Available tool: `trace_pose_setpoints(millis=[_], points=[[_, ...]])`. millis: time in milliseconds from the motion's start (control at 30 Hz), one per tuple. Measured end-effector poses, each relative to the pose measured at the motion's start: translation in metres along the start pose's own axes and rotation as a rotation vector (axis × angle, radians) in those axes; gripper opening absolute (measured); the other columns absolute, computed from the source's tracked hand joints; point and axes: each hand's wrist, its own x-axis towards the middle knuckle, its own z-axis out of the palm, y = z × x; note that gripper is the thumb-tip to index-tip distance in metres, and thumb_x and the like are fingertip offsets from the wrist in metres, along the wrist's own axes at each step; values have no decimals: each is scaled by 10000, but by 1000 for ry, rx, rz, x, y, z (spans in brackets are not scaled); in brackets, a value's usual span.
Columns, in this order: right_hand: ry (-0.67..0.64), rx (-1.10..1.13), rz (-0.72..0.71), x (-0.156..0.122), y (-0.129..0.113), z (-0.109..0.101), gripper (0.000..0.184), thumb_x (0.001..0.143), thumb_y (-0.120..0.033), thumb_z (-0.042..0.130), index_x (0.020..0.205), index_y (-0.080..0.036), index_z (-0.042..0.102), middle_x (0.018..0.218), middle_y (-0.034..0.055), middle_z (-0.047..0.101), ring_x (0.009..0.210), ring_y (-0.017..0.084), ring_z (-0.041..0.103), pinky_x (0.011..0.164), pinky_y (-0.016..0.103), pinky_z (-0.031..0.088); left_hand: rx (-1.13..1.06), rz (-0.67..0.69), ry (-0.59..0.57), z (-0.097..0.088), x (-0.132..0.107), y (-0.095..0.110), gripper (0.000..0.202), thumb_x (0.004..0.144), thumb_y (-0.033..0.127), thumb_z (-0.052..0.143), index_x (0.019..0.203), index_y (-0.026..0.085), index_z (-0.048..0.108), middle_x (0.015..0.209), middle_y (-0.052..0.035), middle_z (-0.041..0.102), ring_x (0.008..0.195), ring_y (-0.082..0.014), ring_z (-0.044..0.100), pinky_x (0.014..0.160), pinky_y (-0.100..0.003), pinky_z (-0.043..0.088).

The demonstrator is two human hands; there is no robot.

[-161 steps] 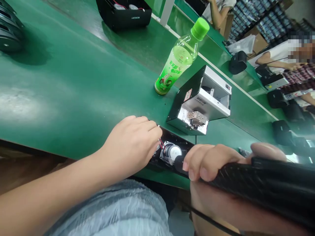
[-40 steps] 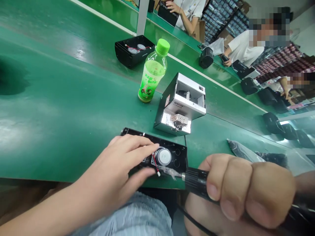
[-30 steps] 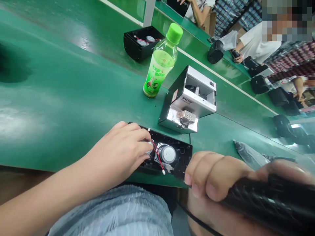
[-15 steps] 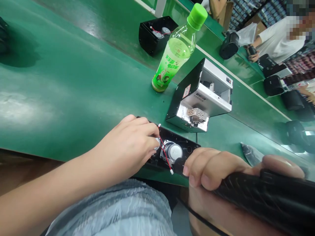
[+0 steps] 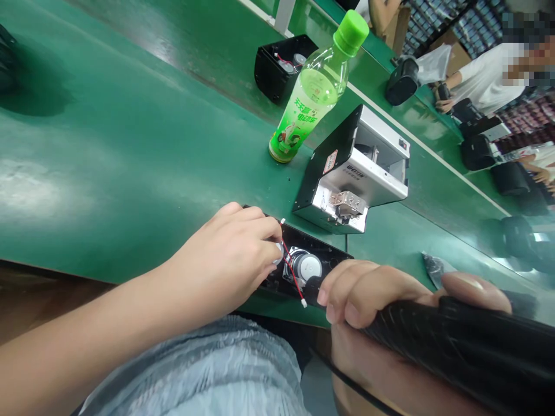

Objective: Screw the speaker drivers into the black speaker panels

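A black speaker panel [image 5: 303, 238] lies at the bench's near edge. A round silver speaker driver [image 5: 309, 267] sits in it, with a thin red-and-black wire [image 5: 292, 271] ending in a white plug across it. My left hand [image 5: 234, 254] is closed over the panel's left part, fingers bent round a second silver driver that they mostly hide. At the panel's right end, my right hand [image 5: 377, 294] is wrapped round a black electric screwdriver [image 5: 468, 341]. Its dark nose points at the panel beside the visible driver; the bit's tip is hidden.
Just beyond the panel stands a silver-and-black screw feeder [image 5: 355, 173]. A green drink bottle [image 5: 310, 92] is to its left, before another black speaker housing [image 5: 280, 69]. A clear plastic bag [image 5: 436, 268] lies to the right. A co-worker [image 5: 489, 75] handles black parts across the bench.
My right hand and the screwdriver have shifted slightly left. My left hand and the panel stay nearly where they were. The view has moved a little.
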Motion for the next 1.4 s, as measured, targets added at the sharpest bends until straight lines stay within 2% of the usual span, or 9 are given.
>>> trace_pose_setpoints(millis=[133, 233, 333, 467, 833, 1067, 1200, 1300, 1400], points=[[-23, 0, 117, 5, -8, 0, 395, 1128, -378, 441, 832, -298, 690, 631, 20, 654, 621, 247, 670, 679, 468, 578, 4, 6, 5, 2, 0, -1, 174, 1031, 220, 695, 961, 247, 852, 1143, -28, 813, 998, -254, 694, 817, -445, 375], [-137, -69, 140, 6, -11, -1, 465, 1118, -398, 482, 708, -254, 647, 630, 53, 668, 630, 248, 689, 649, 443, 559, 18, 19, 17, 3, -1, -1, 197, 1030, 215, 683, 914, 245, 838, 1144, -33, 811, 983, -256, 689, 809, -446, 369], [-129, -50, -30, 0, -6, 2, 274, 1086, -267, 516, 1000, -296, 774, 695, 17, 711, 628, 221, 690, 681, 425, 569, 33, 35, 33, 4, -2, -1, 207, 1037, 219, 670, 909, 237, 831, 1146, -45, 805, 982, -264, 695, 811, -452, 368], [-117, -12, -205, -10, 5, 8, 396, 1057, -225, 525, 1356, -391, 726, 762, -6, 748, 638, 221, 701, 704, 446, 595, 29, 57, 9, -1, -5, -3, 212, 1062, 214, 639, 956, 224, 822, 1183, -60, 797, 1013, -273, 714, 856, -460, 384], [-61, 42, -234, -12, 15, 15, 401, 1037, -150, 565, 1311, -366, 762, 762, -15, 754, 595, 192, 688, 590, 390, 583, 112, 167, -77, -14, -5, -8, 242, 984, 70, 658, 1136, 211, 783, 1286, -78, 816, 1135, -259, 767, 819, -411, 375], [145, 97, -295, -13, 20, 25, 374, 1068, -426, 620, 1396, -282, 725, 801, 7, 763, 624, 212, 685, 579, 400, 617, 87, 157, -82, -10, -4, -11, 119, 1031, 152, 698, 1102, 200, 780, 1269, -76, 827, 1069, -247, 776, 827, -415, 362], [297, 145, -93, 13, -14, 8, 537, 1007, -698, 641, 1364, -304, 717, 775, -19, 752, 610, 198, 671, 658, 398, 645, 51, 134, -119, -10, -2, -16, 73, 1018, 168, 709, 1005, 211, 768, 1222, -57, 834, 1010, -239, 771, 846, -418, 366], [449, 62, -112, 41, -36, -18, 378, 1058, -597, 589, 1276, -332, 750, 759, -55, 686, 600, 161, 641, 633, 345, 610, 53, 145, -123, -8, 0, -20, 111, 1012, 158, 673, 1004, 223, 762, 1225, -53, 828, 995, -242, 764, 844, -421, 368], [437, 20, -170, 69, -40, -38, 392, 1039, -594, 603, 1264, -308, 748, 707, -65, 661, 506, 152, 581, 471, 324, 515, 73, 163, -76, -7, 1, -23, 206, 1019, 137, 593, 1058, 232, 772, 1219, -66, 823, 960, -250, 753, 829, -420, 380]])
